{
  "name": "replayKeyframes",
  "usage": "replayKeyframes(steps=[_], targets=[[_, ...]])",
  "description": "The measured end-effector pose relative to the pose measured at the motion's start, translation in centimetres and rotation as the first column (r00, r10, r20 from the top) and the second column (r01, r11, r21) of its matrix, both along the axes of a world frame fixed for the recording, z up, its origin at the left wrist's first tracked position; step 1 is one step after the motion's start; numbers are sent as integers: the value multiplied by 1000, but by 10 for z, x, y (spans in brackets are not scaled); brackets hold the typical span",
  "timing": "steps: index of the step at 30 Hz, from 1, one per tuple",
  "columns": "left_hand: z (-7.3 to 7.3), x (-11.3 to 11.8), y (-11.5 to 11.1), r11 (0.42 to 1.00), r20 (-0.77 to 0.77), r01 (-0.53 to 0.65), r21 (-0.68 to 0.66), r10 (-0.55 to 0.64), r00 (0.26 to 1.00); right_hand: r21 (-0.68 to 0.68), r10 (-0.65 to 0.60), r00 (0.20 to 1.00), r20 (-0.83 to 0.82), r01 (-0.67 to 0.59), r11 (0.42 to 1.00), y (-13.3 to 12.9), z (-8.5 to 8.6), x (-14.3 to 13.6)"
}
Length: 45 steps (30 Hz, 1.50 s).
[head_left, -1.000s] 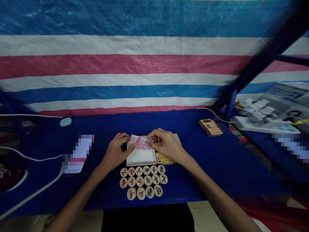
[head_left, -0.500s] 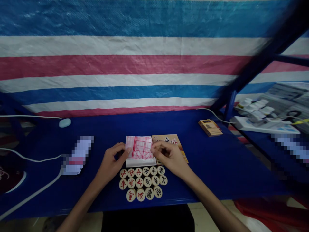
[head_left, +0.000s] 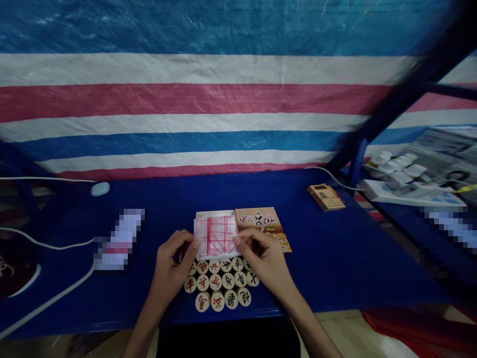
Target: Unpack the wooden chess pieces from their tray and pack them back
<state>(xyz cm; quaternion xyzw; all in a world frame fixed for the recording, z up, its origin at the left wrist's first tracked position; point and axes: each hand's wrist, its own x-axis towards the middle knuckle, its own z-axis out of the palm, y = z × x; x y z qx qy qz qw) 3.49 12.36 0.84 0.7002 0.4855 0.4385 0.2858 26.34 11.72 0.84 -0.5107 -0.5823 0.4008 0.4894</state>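
Between my two hands is a folded, thin white chessboard sheet [head_left: 216, 234] with red lines. My left hand [head_left: 174, 258] pinches its left edge, and my right hand [head_left: 263, 253] pinches the right edge. Under the sheet is a white box tray [head_left: 214, 214], mostly hidden, with its far rim showing. The box's lid [head_left: 261, 219], printed with Chinese characters and "chess", lies beside it on the right. Wooden Chinese chess pieces [head_left: 215, 282] with red and black characters stand in three rows nearer to me; the sheet and my right hand partly cover the back row.
On the blue table [head_left: 335, 258] lie a pixelated phone [head_left: 121, 241] at left, a pale blue oval object [head_left: 100, 189] and a small yellow-brown box [head_left: 326, 197]. White cables run along the left. A power strip [head_left: 410, 193] with plugs sits at right.
Both hands have drawn the sheet toward me, down to the tray's near side and the back row of pieces. The tray's far rim and more of the lid now show.
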Motion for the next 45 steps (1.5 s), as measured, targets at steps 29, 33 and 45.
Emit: replayKeyframes(steps=[29,33,45], targets=[[-11,3,-9,996,24,-85,35,84,996,140,-136,983,121,119,983,-11,-11,2],[-8,-2,-13,999,55,-44,-23,45,997,152,-86,992,95,71,986,-14,-8,6],[-7,-1,-17,996,97,39,-74,-32,995,250,-91,991,98,64,966,-18,-7,4]])
